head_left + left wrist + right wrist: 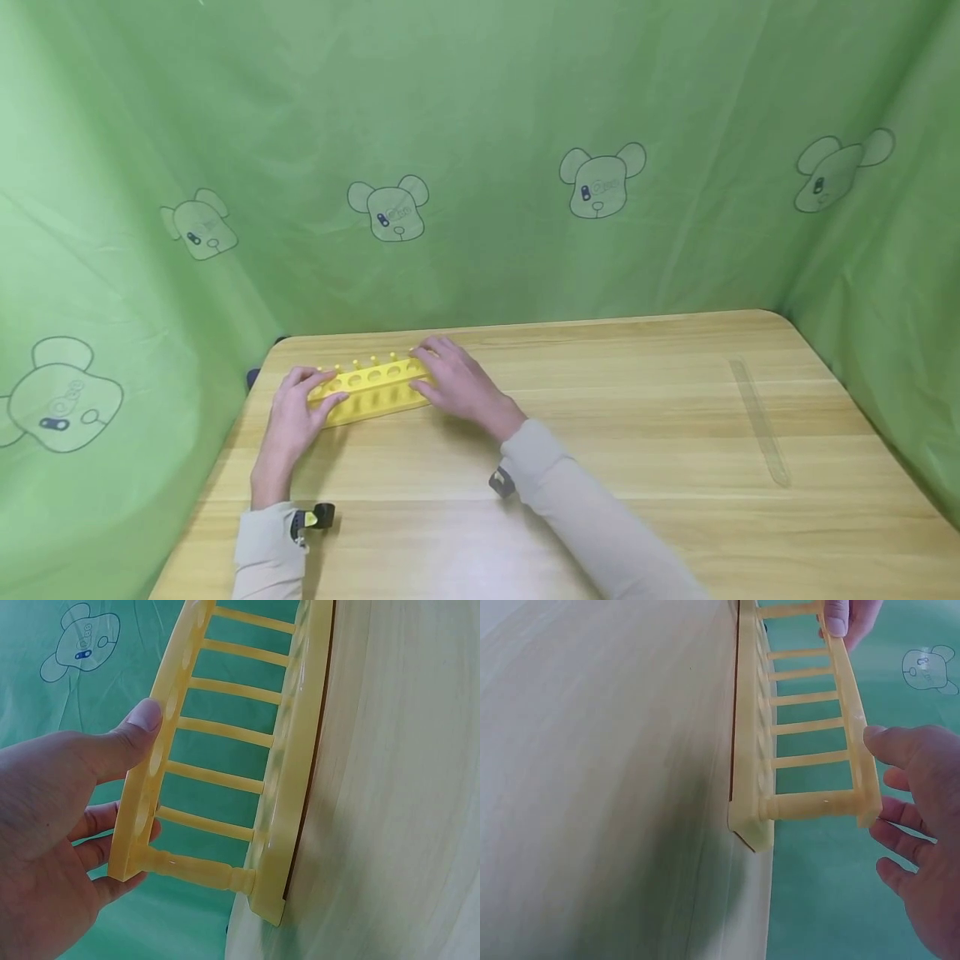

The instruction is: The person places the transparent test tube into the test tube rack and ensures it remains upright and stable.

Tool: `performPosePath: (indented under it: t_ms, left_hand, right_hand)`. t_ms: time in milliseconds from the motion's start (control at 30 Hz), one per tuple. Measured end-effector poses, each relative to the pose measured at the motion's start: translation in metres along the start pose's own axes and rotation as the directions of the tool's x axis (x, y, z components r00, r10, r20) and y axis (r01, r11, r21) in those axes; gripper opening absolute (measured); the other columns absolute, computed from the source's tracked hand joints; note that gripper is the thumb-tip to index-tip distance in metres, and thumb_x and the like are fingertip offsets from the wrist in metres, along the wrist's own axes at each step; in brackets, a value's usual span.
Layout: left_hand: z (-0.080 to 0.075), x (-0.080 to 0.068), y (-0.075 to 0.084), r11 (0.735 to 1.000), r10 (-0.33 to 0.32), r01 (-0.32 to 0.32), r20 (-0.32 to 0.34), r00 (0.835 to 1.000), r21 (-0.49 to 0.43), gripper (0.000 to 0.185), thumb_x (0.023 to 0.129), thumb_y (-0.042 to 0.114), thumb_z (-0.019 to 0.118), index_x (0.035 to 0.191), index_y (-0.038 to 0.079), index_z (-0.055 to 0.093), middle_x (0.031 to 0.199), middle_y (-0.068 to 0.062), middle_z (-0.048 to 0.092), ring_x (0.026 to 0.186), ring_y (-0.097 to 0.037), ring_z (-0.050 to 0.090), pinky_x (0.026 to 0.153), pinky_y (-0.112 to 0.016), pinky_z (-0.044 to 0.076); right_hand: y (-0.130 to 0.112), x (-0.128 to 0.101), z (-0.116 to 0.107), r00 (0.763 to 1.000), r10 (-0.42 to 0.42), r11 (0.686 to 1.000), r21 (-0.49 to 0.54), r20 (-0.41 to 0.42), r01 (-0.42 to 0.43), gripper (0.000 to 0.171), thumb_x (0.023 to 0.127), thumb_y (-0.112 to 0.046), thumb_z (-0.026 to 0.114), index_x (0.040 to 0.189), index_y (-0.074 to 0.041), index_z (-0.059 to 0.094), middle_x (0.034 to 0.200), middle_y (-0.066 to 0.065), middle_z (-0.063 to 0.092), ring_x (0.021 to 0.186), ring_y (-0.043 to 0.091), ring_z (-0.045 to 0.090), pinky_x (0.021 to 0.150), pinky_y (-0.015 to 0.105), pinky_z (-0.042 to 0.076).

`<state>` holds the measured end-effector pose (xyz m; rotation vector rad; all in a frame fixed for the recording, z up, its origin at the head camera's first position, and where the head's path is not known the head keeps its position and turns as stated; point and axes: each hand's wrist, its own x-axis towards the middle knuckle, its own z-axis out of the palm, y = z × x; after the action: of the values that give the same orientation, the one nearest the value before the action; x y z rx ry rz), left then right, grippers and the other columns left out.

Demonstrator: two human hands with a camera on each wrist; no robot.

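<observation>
A yellow plastic test tube rack [378,400] stands upright at the back left of the table, with a row of round holes in its top plate and short pegs along the far side. My left hand [285,421] pinches the top plate at the left end, thumb on the near edge and fingers on the far side. At the other end my right hand [467,385] holds the same plate between thumb and fingers. Both wrist views show thin crossbars between the rack's two plates, and the lower plate [746,750] close over the wood. No tubes are in the holes.
A clear, narrow strip [759,421] with a rounded end lies on the right side of the wooden table [600,433]. Green curtains [495,167] printed with bear heads enclose the back and sides. Each wrist carries a small dark camera.
</observation>
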<state>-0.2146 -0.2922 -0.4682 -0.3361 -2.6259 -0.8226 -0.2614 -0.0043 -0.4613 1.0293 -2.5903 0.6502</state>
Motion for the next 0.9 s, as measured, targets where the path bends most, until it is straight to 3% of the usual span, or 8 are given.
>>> performPosePath:
  t_ms: [600, 900]
  left_hand:
    - [0.002, 0.0, -0.003, 1.0, -0.009, 0.009, -0.003, 1.0, -0.015, 0.043, 0.086, 0.014, 0.084, 0.123, -0.002, 0.07, 0.118, -0.024, 0.059, 0.111, -0.043, 0.057, 0.099, -0.059, 0.048]
    - [0.001, 0.002, -0.003, 1.0, -0.002, 0.002, -0.002, 1.0, -0.007, 0.044, 0.086, 0.015, 0.084, 0.124, -0.002, 0.07, 0.118, -0.024, 0.059, 0.111, -0.043, 0.057, 0.1, -0.06, 0.048]
  right_hand:
    - [-0.009, 0.01, 0.009, 0.997, 0.032, 0.999, 0.001, 0.071, -0.032, 0.049, 0.097, -0.03, 0.073, 0.138, -0.006, 0.061, 0.13, 0.008, 0.058, 0.119, 0.021, 0.053, 0.104, 0.031, 0.049]
    - [-0.013, 0.016, 0.015, 0.995, 0.046, 0.996, -0.078, 0.083, -0.039, 0.047, 0.097, -0.031, 0.072, 0.137, -0.006, 0.062, 0.13, 0.008, 0.058, 0.118, 0.02, 0.053, 0.105, 0.029, 0.048]
